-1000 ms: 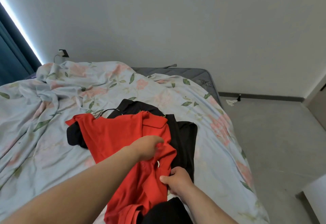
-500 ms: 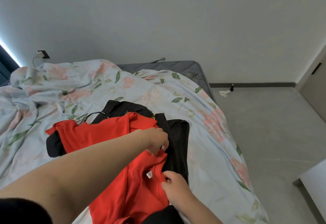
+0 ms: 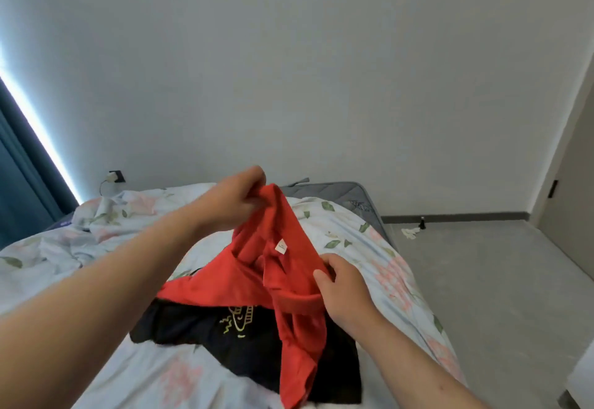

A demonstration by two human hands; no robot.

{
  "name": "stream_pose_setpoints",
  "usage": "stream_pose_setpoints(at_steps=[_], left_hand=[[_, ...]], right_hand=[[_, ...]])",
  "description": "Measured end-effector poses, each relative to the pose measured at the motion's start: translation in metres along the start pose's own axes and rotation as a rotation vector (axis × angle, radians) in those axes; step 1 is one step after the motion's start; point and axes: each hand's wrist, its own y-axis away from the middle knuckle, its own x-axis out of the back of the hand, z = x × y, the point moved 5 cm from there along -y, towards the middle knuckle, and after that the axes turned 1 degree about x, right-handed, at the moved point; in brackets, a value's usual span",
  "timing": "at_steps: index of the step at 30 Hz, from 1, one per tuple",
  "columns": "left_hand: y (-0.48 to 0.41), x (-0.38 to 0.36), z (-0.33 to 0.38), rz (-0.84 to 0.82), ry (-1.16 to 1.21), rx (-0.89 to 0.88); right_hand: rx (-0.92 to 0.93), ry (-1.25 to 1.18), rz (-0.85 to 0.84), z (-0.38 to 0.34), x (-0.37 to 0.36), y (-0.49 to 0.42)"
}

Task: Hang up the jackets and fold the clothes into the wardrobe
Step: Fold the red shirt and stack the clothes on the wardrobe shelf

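Hanging above bed, red shirt (image 3: 283, 267) bunched between both hands. Left hand (image 3: 231, 199) fingers curled, clamped on top fold; right hand (image 3: 344, 289) pinches fabric lower right. Hem trails over black shirt (image 3: 199, 328) with yellow print, spread on floral duvet (image 3: 128, 370). Grey mattress (image 3: 347, 193) corner beyond; teal curtain (image 3: 22, 183) far left.
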Motion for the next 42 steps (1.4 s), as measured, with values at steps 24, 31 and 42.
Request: stream_pose_setpoints(at_steps=[24,31,42], left_hand=[[0.067,0.307,0.056,0.694,0.046,-0.085],[0.093,0.349,0.063,0.7,-0.223,-0.023],[0.114,0.386,0.089,0.775,-0.317,-0.025]], right_hand=[[0.622,0.127,0.349,-0.344,0.118,-0.016],[0.8,0.561,0.412,-0.413,0.142,-0.002],[0.94,0.613,0.494,-0.455,0.162,0.021]])
